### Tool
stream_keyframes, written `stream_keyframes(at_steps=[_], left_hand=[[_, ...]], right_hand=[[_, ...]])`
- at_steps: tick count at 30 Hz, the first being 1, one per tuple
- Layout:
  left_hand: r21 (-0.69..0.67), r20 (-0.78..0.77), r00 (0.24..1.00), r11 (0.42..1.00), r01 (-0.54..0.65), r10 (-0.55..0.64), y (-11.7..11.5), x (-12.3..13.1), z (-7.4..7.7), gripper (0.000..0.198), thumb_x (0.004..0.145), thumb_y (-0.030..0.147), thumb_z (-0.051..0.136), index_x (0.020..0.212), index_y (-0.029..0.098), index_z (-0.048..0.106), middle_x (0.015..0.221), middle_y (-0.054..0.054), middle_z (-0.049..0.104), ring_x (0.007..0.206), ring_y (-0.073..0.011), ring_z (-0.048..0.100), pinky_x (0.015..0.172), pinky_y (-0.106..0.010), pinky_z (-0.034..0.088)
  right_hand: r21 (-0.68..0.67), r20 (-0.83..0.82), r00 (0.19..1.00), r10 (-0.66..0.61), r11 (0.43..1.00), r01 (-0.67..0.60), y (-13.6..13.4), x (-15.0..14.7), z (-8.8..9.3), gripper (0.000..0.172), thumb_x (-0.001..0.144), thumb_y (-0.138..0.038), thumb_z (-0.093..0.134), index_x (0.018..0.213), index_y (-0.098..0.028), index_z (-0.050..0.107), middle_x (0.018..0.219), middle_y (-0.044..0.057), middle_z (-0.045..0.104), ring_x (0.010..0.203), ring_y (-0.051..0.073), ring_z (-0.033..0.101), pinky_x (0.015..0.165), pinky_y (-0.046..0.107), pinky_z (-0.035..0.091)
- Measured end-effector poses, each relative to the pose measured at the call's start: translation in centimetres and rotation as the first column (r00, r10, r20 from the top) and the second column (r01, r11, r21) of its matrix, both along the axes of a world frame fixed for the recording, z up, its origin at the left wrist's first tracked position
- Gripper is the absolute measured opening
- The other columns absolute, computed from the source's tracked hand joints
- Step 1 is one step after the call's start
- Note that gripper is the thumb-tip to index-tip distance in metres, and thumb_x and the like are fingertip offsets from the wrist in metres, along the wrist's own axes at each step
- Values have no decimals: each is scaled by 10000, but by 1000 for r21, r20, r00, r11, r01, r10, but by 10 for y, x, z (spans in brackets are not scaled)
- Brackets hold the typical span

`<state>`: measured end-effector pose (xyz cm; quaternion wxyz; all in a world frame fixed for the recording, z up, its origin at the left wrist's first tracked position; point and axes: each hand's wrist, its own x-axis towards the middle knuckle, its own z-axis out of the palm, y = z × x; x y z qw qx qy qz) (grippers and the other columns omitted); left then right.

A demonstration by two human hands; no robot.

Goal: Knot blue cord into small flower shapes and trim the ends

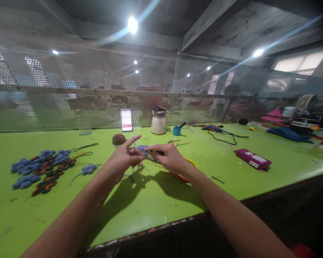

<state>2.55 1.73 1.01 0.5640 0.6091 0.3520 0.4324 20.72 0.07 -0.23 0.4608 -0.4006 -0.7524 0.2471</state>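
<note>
left hand pinching blue crochet piece above table; right hand gripping thin tool beside it. piece looks unfinished; blue flowers, dark flowers at left seem complete; remaining count unclear.

Small blue yarn piece between left hand and right hand, over a green table
</note>
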Motion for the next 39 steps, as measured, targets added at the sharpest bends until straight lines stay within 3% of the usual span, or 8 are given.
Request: stream_keyframes(at_steps=[3,7,10,14,19,24,29,39], left_hand=[[107,-92,996,994,22,-12,-3,3,0,904,625,70,711,1432,207,328,565,45,596,476,-117,562,488,-232,417],[298,-181,974,952,-77,136,-8,11,-2,729,672,109,673,1362,197,458,555,49,585,484,-114,552,525,-250,446],[303,-60,975,934,-188,215,-9,13,-2,663,669,166,701,1306,146,518,607,27,606,510,-118,566,495,-236,412],[87,190,977,990,-112,94,-9,9,4,730,590,174,780,1264,69,519,656,-5,637,539,-112,568,487,-224,380],[-11,260,965,1000,20,-16,-11,1,13,754,565,149,803,1261,98,517,660,12,616,526,-95,559,500,-224,374],[8,220,974,998,63,-63,-11,-4,13,764,587,128,785,1295,145,498,663,16,603,514,-96,550,475,-226,340],[7,236,969,997,76,-75,-13,-4,15,788,584,122,784,1312,140,483,668,8,607,512,-94,541,472,-228,338],[-7,300,949,994,109,-102,-16,-7,18,665,611,85,767,1237,158,558,699,11,616,536,-75,542,508,-196,420]], right_hand=[[-257,-132,991,18,965,-52,1,0,0,202,752,-204,634,921,-142,725,503,-23,557,414,69,399,438,221,312],[-530,-409,911,-46,825,-196,1,-4,-1,227,687,-254,707,870,-124,669,478,-40,531,361,40,331,381,193,201],[-507,-615,786,-58,793,-338,-3,-12,-2,283,646,-266,753,860,-126,634,523,-42,539,386,28,352,396,174,221],[-348,-738,675,10,852,-392,-9,-20,-3,300,668,-292,755,890,-134,631,570,-39,550,399,26,365,403,176,243],[-217,-539,839,73,950,-223,-10,-12,1,269,729,-331,703,924,-149,669,558,-26,551,408,51,378,396,203,242],[84,-161,986,41,996,-27,-9,3,11,210,794,-298,637,922,-146,704,604,7,583,512,91,464,476,236,348],[207,-4,1000,-6,978,7,-7,13,14,195,824,-298,609,894,-154,720,670,40,640,567,120,527,533,264,413],[224,2,1000,14,974,-14,-7,23,21,194,807,-306,634,839,-147,741,586,33,615,546,126,532,527,263,423]])
